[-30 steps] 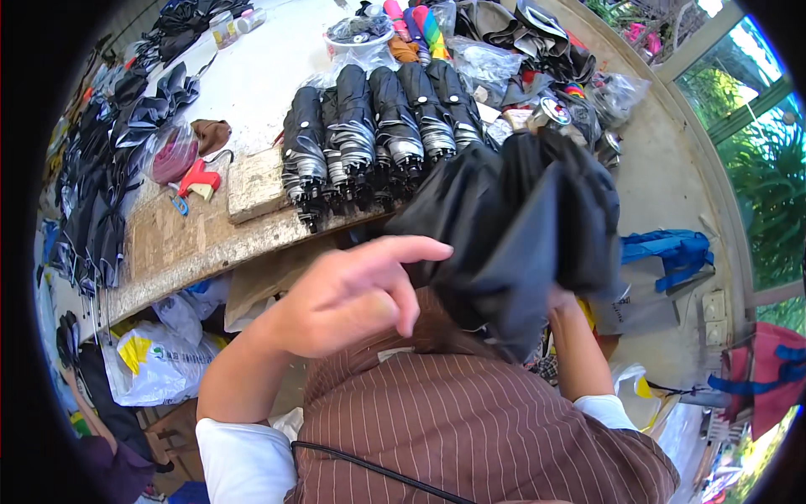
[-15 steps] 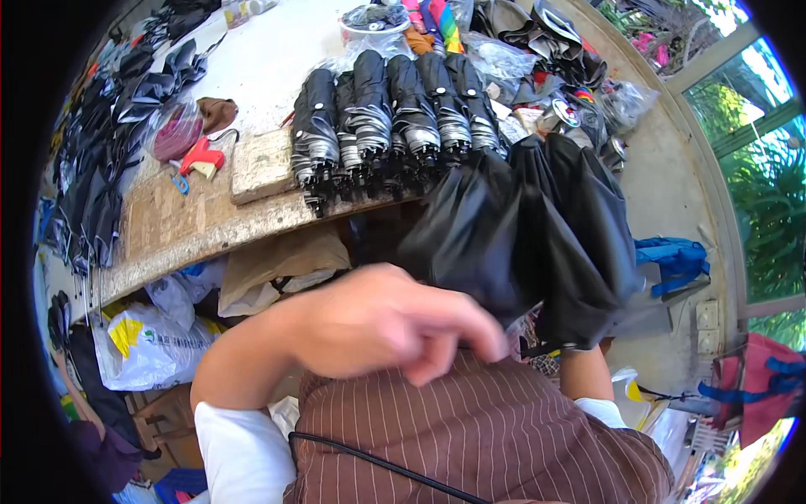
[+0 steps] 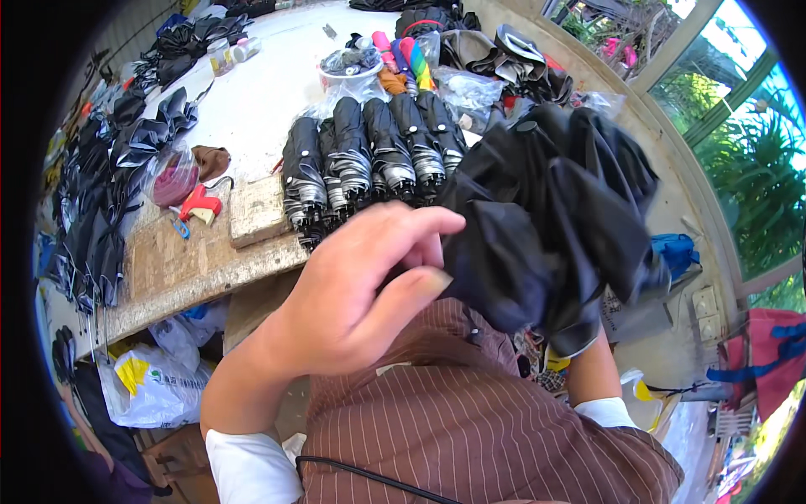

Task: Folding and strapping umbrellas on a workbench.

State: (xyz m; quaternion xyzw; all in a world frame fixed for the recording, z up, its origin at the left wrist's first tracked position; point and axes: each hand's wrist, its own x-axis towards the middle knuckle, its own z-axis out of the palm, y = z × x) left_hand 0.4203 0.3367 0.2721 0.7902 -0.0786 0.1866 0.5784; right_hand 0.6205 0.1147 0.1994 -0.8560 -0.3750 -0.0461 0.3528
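Head camera: from where I stand, a bunched black umbrella [image 3: 554,218] hangs just right of the row of folded umbrellas [image 3: 349,143]. On the row's near side, the left hand [image 3: 357,286] has thumb and forefinger parted; whether they touch the bunched one, I can't tell. Beneath it the right hand is hidden, its grip unclear. A wooden block [image 3: 256,208] lies left of the row.

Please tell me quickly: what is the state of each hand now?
Left hand: open, nothing seen in it, beside the black umbrella; contact unclear.
Right hand: hidden by the black umbrella; its grip cannot be told.
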